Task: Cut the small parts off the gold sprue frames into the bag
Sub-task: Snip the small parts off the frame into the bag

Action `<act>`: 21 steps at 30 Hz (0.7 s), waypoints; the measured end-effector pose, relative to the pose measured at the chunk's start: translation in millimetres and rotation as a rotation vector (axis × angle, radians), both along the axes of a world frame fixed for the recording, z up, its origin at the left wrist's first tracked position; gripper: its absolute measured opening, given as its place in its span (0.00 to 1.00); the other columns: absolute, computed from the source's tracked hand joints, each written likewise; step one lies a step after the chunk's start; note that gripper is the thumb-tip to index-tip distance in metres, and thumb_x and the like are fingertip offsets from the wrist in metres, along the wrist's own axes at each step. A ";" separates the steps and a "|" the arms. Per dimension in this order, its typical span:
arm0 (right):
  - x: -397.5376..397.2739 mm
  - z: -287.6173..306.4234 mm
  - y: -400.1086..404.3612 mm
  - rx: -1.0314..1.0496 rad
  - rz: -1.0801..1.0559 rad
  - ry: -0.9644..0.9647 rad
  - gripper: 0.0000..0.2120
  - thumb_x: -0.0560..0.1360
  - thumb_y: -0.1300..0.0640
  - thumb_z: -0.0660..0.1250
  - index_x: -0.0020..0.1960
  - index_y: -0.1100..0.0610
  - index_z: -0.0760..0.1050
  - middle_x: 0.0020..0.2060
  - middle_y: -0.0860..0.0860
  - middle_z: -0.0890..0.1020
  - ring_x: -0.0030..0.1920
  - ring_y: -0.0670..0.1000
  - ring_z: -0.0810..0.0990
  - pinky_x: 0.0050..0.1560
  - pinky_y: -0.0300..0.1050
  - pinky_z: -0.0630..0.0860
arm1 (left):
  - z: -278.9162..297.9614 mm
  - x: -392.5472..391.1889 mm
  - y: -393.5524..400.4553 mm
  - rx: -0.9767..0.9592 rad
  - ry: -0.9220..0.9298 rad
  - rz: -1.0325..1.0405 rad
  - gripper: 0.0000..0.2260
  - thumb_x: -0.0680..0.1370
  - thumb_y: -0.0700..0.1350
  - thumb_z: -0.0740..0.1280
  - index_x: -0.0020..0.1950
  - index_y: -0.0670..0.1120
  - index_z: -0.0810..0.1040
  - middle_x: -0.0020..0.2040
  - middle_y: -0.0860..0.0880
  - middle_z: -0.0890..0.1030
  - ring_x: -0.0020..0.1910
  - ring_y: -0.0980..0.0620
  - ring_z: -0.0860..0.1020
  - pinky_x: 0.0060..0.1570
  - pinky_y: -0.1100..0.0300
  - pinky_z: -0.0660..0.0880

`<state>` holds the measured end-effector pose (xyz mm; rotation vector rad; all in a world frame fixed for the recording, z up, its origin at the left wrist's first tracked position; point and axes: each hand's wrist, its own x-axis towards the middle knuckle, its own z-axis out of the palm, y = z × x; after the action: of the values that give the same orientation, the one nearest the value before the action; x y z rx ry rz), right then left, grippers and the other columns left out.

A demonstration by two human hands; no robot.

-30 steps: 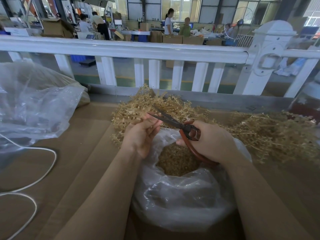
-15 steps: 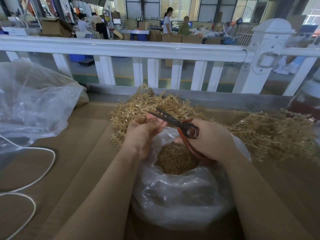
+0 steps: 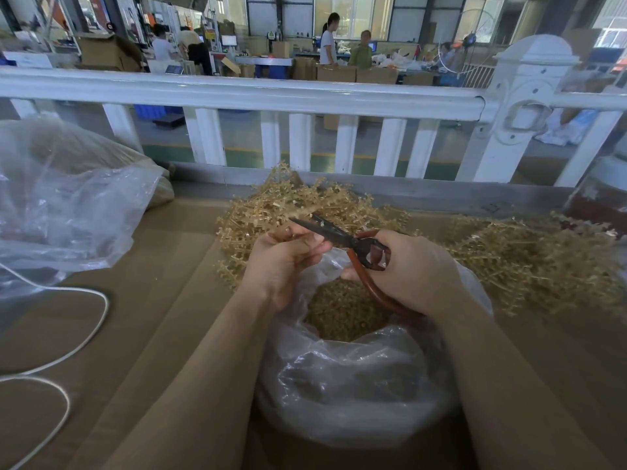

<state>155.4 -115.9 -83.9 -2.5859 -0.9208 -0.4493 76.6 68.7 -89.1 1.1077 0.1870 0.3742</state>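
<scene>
My left hand [image 3: 283, 262] pinches a gold sprue frame [image 3: 288, 232] just above the open mouth of a clear plastic bag [image 3: 353, 388]. The bag holds a mound of cut gold parts [image 3: 342, 310]. My right hand [image 3: 414, 269] grips black scissors with red-brown handles [image 3: 339, 234]; their blades point left and meet the frame at my left fingertips. A heap of gold sprue frames [image 3: 305, 205] lies behind my hands. More gold frames [image 3: 529, 259] are piled to the right.
The work surface is brown cardboard [image 3: 163, 300]. A large crumpled clear bag [image 3: 68, 205] sits at the left, with a white cord [image 3: 84, 320] looping in front of it. A white railing [image 3: 271, 96] runs along the far edge. People work among boxes far behind it.
Both hands and the scissors have shifted slightly up and away from me, staying over the bag's mouth. The scissor blades stay at the frame in my left fingers.
</scene>
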 end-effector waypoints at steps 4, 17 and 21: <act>0.5 -0.1 -0.5 -0.012 -0.015 -0.008 0.41 0.57 0.11 0.46 0.44 0.44 0.71 0.33 0.39 0.76 0.33 0.40 0.74 0.31 0.37 0.67 | 0.9 -0.7 -1.1 0.030 0.010 -0.019 0.04 0.66 0.36 0.73 0.35 0.45 0.83 0.36 0.46 0.85 0.39 0.51 0.85 0.38 0.64 0.79; -5.2 1.3 -0.8 0.042 0.008 0.030 0.32 0.59 0.13 0.52 0.37 0.41 0.68 0.29 0.37 0.74 0.31 0.36 0.71 0.30 0.33 0.60 | 7.6 -5.2 -2.6 -0.072 0.053 -0.052 0.02 0.72 0.36 0.70 0.43 0.41 0.79 0.37 0.44 0.86 0.36 0.52 0.85 0.34 0.64 0.79; -4.5 2.2 -1.7 0.040 0.002 0.063 0.37 0.57 0.13 0.50 0.41 0.44 0.72 0.31 0.39 0.77 0.33 0.37 0.74 0.31 0.35 0.63 | 8.7 -5.2 -3.3 -0.049 0.054 -0.041 0.08 0.80 0.38 0.63 0.44 0.41 0.79 0.38 0.44 0.86 0.36 0.50 0.85 0.35 0.63 0.80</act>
<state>150.9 -117.6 -81.7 -2.5481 -0.8839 -0.3793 71.4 65.3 -80.4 1.0725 0.2196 0.3023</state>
